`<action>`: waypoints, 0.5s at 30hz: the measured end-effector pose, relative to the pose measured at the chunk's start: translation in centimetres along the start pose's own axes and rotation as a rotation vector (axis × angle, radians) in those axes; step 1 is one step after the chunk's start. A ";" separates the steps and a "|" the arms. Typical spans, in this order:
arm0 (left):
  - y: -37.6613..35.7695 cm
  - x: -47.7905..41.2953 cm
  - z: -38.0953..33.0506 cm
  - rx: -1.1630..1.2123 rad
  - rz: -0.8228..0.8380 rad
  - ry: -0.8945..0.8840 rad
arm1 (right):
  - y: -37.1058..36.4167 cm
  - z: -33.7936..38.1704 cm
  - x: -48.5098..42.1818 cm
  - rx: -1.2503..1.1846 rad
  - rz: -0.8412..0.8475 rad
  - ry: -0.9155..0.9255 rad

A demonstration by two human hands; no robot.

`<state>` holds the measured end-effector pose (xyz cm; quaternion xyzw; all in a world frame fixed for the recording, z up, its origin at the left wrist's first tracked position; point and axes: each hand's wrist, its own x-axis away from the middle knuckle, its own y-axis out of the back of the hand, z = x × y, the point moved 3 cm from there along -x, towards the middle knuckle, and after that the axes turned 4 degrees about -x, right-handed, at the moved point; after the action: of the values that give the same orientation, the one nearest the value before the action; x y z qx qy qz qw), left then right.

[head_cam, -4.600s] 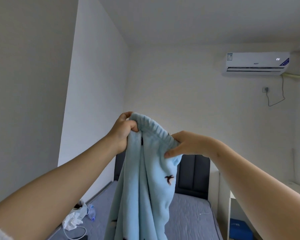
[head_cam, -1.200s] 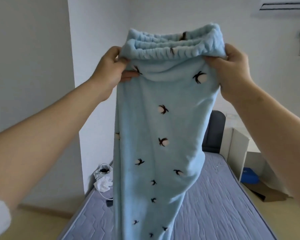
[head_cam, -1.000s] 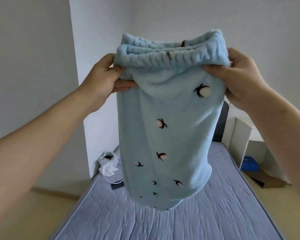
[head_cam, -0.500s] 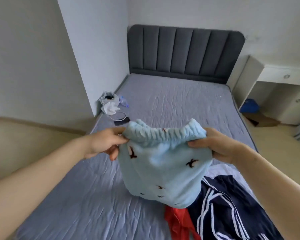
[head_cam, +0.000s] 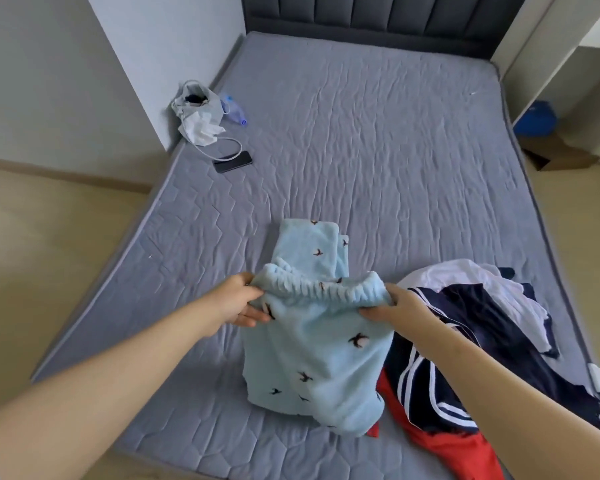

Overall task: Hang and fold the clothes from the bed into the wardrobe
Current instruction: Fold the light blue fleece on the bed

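While hands [head_cam: 238, 301] [head_cam: 395, 308] pinch fleecy trousers [head_cam: 312, 355], quilted mattress [head_cam: 378, 150]

fleece trousers [head_cam: 312, 358]: pale blue, scattered with small dark bird shapes, some on white dots
bed [head_cam: 378, 150]: grey mattress quilted in a hexagon pattern
headboard [head_cam: 378, 15]: dark charcoal, vertical padded channels
navy garment [head_cam: 499, 341]: dark blue with white stripes
red garment [head_cam: 465, 452]: plain bright red
white garment [head_cam: 465, 275]: plain white
phone [head_cam: 232, 161]: black
cable [head_cam: 238, 144]: white
bag [head_cam: 196, 105]: white-grey, something black inside
bottle [head_cam: 234, 110]: clear, bluish tint
floor [head_cam: 49, 237]: pale yellowish beige
cardboard box [head_cam: 561, 157]: brown
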<state>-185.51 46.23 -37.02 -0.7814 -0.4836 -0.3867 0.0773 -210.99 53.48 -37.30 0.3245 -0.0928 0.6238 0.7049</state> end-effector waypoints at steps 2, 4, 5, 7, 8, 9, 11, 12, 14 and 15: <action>-0.3 -3.2 -1.7 0.051 -0.076 -0.056 | 0.5 1.0 -3.3 0.075 -0.179 0.028; -0.1 -6.5 -4.5 0.137 -0.171 -0.177 | 1.3 2.7 -6.8 0.001 -0.363 0.040; 0.1 -7.9 -5.9 0.197 -0.230 -0.238 | 1.6 3.7 -8.3 -0.045 -0.418 0.073; 0.7 -10.6 -8.0 0.250 -0.308 -0.322 | 1.5 5.0 -11.0 -0.132 -0.399 0.148; 0.8 -11.8 -8.4 0.210 -0.309 -0.342 | 1.0 4.8 -12.0 -0.166 -0.354 0.152; 0.7 -12.9 -8.2 0.147 -0.293 -0.349 | 0.4 4.3 -12.6 -0.160 -0.323 0.145; -0.1 -14.9 -6.5 0.005 -0.227 -0.340 | -1.1 1.8 -13.2 -0.027 -0.283 0.121; -0.8 -15.7 -5.0 -0.076 -0.187 -0.336 | -2.1 0.0 -13.3 0.054 -0.256 0.105; -2.6 -16.9 -1.4 -0.261 -0.119 -0.339 | -4.3 -3.7 -13.2 0.219 -0.171 0.086; -3.4 -17.5 0.6 -0.354 -0.090 -0.334 | -5.5 -5.5 -13.1 0.307 -0.121 0.077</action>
<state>-192.03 36.16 -50.18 -0.8135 -0.4489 -0.3338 -0.1591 -209.98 45.84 -50.43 0.4094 0.0504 0.5989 0.6864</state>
